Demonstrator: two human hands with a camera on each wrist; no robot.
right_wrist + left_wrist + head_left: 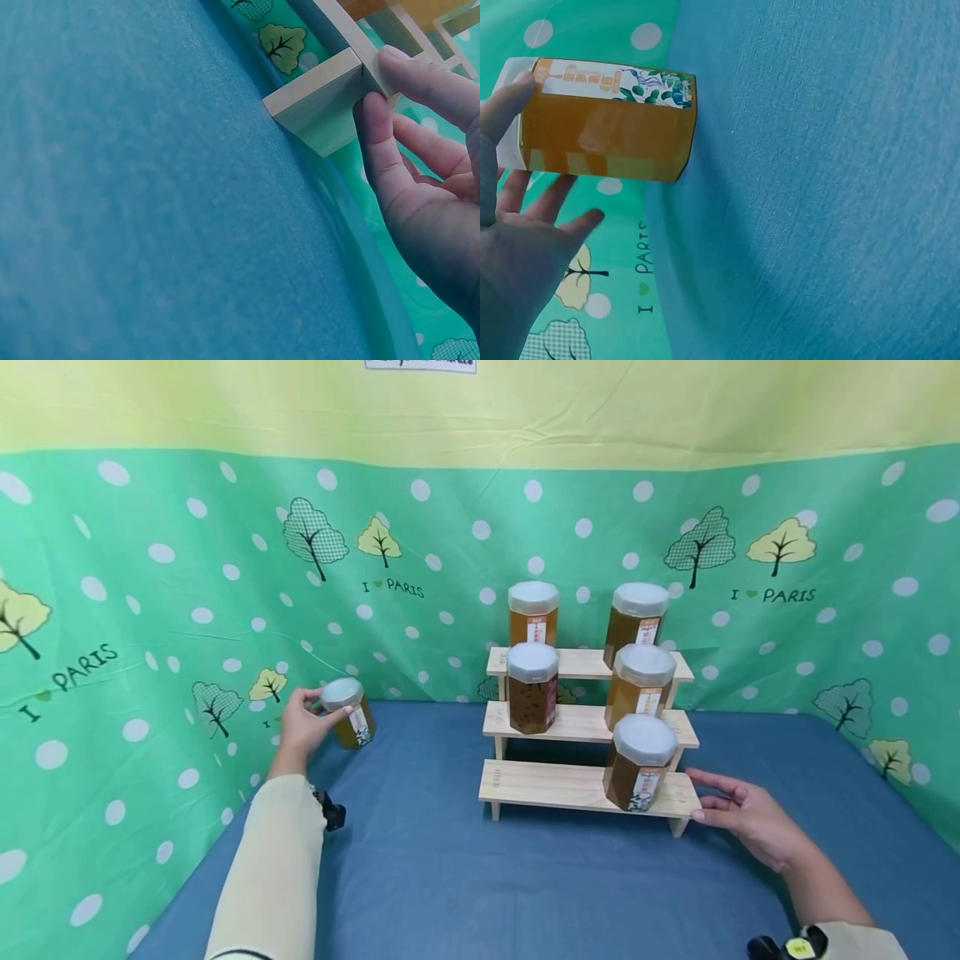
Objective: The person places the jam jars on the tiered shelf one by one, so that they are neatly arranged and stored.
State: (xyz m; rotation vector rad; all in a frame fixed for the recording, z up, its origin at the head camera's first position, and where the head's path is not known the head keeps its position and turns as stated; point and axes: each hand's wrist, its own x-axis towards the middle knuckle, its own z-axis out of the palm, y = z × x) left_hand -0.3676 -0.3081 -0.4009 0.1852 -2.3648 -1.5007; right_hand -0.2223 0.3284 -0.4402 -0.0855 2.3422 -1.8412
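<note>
At the back left, my left hand (306, 727) grips an octagonal honey jar (354, 722) by its whitish lid. The left wrist view shows that jar (607, 135) with amber contents and a flower-printed label, thumb on the lid's edge; whether its base touches the cloth I cannot tell. My right hand (750, 818) pinches the right end of the lowest step of a three-step wooden stand (555, 783). In the right wrist view, thumb and fingers hold the board's corner beside its leg (319, 101). A dark brown jar (640, 768) stands on that step's right side.
The middle step bears a dark speckled jar (532, 689) on the left and an amber jar (640, 685) on the right. On top stand an orange jar (533, 618) and a brown jar (635, 620). Blue cloth (420, 860) covers the table; a green printed curtain (450, 552) hangs behind.
</note>
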